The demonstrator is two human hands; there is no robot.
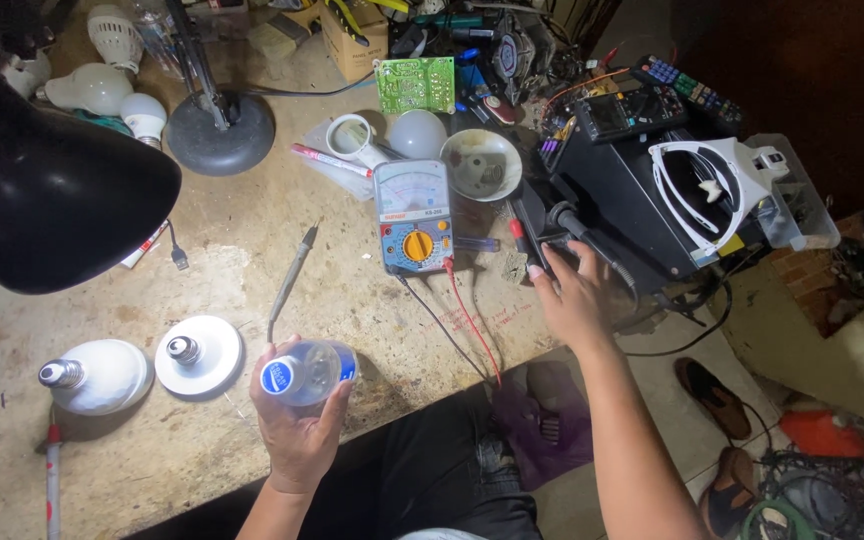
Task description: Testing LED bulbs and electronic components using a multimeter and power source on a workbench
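Note:
My left hand grips a clear plastic bottle with a blue cap, held tilted just above the front edge of the workbench. My right hand reaches to the right side of the bench and rests on the black and red multimeter probes beside a black box-shaped unit. A blue analog multimeter lies between the hands, its red and black leads trailing toward me. A soldering iron lies left of the meter.
Two white bulb housings sit at the front left. A black lamp shade overhangs the left, its round base behind. A white bowl, a green circuit board, bulbs and clutter fill the back. Sandals lie on the floor.

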